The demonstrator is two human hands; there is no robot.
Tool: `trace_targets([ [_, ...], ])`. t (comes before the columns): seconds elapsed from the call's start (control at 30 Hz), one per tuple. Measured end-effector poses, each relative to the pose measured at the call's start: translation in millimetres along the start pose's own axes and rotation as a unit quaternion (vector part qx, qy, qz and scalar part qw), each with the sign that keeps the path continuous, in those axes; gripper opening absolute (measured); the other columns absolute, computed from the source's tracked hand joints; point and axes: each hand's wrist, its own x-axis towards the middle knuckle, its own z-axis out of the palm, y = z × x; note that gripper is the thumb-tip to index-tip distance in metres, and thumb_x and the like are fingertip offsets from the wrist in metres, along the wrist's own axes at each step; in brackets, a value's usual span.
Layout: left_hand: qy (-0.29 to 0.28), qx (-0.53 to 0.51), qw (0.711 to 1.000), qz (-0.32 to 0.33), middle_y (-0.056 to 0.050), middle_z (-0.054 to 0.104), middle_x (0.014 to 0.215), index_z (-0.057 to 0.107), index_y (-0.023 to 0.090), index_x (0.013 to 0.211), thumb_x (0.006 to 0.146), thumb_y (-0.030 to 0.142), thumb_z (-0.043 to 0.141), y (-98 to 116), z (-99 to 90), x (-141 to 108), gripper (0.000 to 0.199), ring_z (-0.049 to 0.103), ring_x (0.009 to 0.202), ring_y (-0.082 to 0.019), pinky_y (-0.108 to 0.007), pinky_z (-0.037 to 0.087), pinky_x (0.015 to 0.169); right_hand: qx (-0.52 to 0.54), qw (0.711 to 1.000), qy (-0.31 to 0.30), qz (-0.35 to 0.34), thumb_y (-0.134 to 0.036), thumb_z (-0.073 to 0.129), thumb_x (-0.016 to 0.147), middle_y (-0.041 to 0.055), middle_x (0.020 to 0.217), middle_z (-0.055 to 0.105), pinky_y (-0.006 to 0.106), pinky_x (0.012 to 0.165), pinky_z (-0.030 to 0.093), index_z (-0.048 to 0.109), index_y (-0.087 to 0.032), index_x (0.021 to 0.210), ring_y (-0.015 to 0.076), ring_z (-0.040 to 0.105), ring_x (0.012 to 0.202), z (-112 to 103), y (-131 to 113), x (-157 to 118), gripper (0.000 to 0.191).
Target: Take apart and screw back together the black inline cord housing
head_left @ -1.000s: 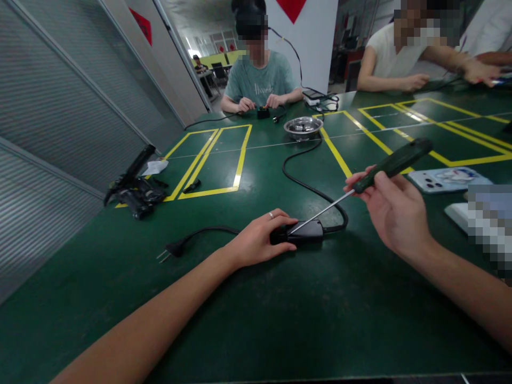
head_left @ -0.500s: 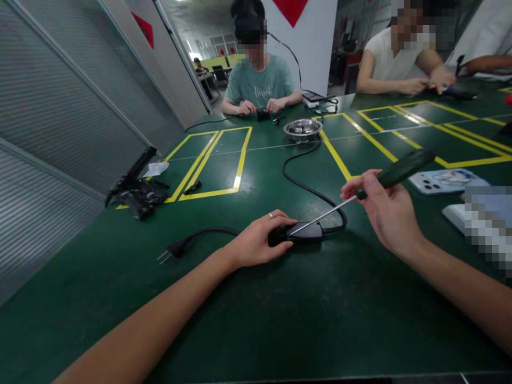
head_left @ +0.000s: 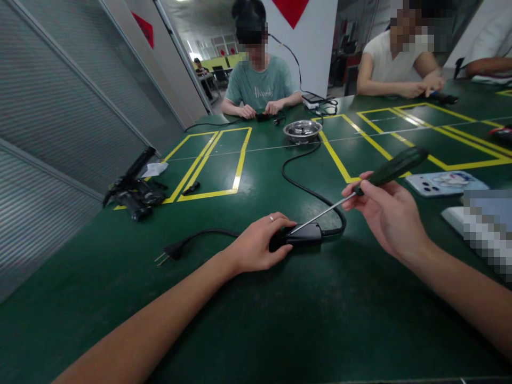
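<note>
1. Far left of the black box (head_left: 307, 233), on its far side: bundle of black parts (head_left: 138, 197), with white paper (head_left: 155, 169) by it.
2. Left of box, farther across the table: small black piece (head_left: 191, 188), lying within the yellow tape marking.
3. Left of box, lying on the green table (head_left: 240, 330): two-pin plug (head_left: 174, 250), prongs pointing left; its cord runs to the left hand.
4. At box's left end: left hand (head_left: 262, 244), closed around that end, fingers over the far side, thumb on the near side. Ring on one finger.
5. Beyond box, across the table: person in green shirt (head_left: 262, 82), both hands at a small dark object.
6. Box itself: flat on table, left end hidden by the hand. Thick black cable (head_left: 344, 220) leaves its right end and curves away toward a steel bowl (head_left: 303, 132) beyond the box.
7. Right of box, raised: right hand (head_left: 394, 218), fingers gripping the screwdriver (head_left: 394, 168). Shaft slants down-left, tip at the box's top beside the left fingertips.
8. Farther right of box: phone (head_left: 446, 183), lying flat; white-edged object (head_left: 454, 216) nearer, partly pixelated.
</note>
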Motion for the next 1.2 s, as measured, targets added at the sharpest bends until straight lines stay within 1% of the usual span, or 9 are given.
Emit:
trace_targets([
  [0.13,0.022,0.029,0.999,-0.005,-0.012,0.053,0.125,0.043,0.019,0.129,0.081,0.039,0.065,13,8.6,0,0.056,0.053,0.11,-0.027,-0.046,0.044,0.098,-0.045,0.99,0.128,-0.049,-0.041,0.061,0.084,-0.0025,0.064,0.052,0.026,0.049,0.045,0.061,-0.024,0.093,0.0117,0.052,0.054,-12,-4,14,0.019],
  [0.23,0.026,0.037,0.999,-0.001,-0.013,0.049,0.134,0.036,0.021,0.135,0.085,0.041,0.062,20,16.8,2,0.06,0.049,0.118,-0.028,-0.047,0.041,0.102,-0.234,0.962,0.125,-0.057,-0.051,0.06,0.083,-0.0037,0.051,0.045,0.027,0.042,0.035,0.065,-0.021,0.09,0.012,0.044,0.043,-26,-1,23,0.03],
  [0.4,0.027,0.061,0.998,0.01,-0.01,0.053,0.13,0.04,0.022,0.133,0.091,0.027,0.055,12,13.4,3,0.045,0.052,0.116,-0.025,-0.044,0.042,0.102,-0.579,0.815,0.0,-0.001,-0.053,0.058,0.081,0.0112,0.085,0.071,0.037,0.065,0.048,0.068,-0.016,0.104,0.0264,0.066,0.075,-38,16,30,0.044],
  [0.53,0.062,0.105,0.992,-0.04,-0.01,0.054,0.128,0.043,0.022,0.131,0.09,0.024,0.054,-19,-15.2,0,0.043,0.053,0.115,-0.026,-0.045,0.042,0.101,-0.659,0.749,-0.04,0.05,-0.052,0.049,0.085,0.0142,0.09,0.072,0.041,0.068,0.049,0.07,-0.015,0.098,0.0316,0.067,0.082,-45,26,36,0.044],
  [0.67,0.106,0.163,0.969,-0.154,-0.01,0.056,0.123,0.044,0.022,0.132,0.087,0.032,0.054,-75,-50.3,-10,0.046,0.055,0.112,-0.029,-0.048,0.042,0.1,-0.709,0.701,-0.034,0.072,-0.053,0.046,0.086,0.0139,0.078,0.07,0.042,0.061,0.048,0.07,-0.016,0.09,0.0304,0.067,0.068,-54,27,40,0.044],
  [0.77,0.115,0.185,0.949,-0.23,-0.012,0.056,0.124,0.047,0.018,0.131,0.083,0.037,0.057,-113,-64.2,-20,0.053,0.054,0.114,-0.031,-0.049,0.04,0.103,-0.728,0.68,-0.031,0.082,-0.051,0.043,0.087,0.0161,0.08,0.07,0.043,0.059,0.048,0.069,-0.015,0.095,0.0322,0.067,0.069,-58,26,39,0.046],
  [0.87,0.13,0.161,0.947,-0.244,-0.012,0.057,0.124,0.049,0.015,0.13,0.083,0.044,0.055,-131,-66.0,-25,0.055,0.054,0.114,-0.03,-0.046,0.041,0.102,-0.742,0.664,-0.04,0.083,-0.047,0.042,0.088,0.0183,0.084,0.069,0.044,0.06,0.048,0.067,-0.012,0.1,0.0348,0.067,0.075,-58,27,37,0.045],
  [1.03,0.156,0.111,0.948,-0.253,-0.011,0.061,0.118,0.052,0.015,0.126,0.082,0.05,0.057,-131,-65.2,-26,0.056,0.059,0.106,-0.027,-0.041,0.045,0.097,-0.76,0.644,-0.053,0.07,-0.045,0.039,0.089,0.0192,0.088,0.066,0.041,0.061,0.049,0.066,-0.011,0.092,0.0302,0.066,0.074,-60,32,35,0.043],
  [1.2,0.166,0.097,0.945,-0.266,-0.011,0.06,0.119,0.049,0.015,0.127,0.082,0.05,0.057,-127,-68.2,-27,0.057,0.059,0.106,-0.026,-0.041,0.046,0.096,-0.763,0.645,-0.029,0.014,-0.048,0.037,0.091,0.0202,0.088,0.062,0.041,0.057,0.049,0.063,-0.01,0.094,0.0281,0.064,0.069,-58,30,28,0.046],
])
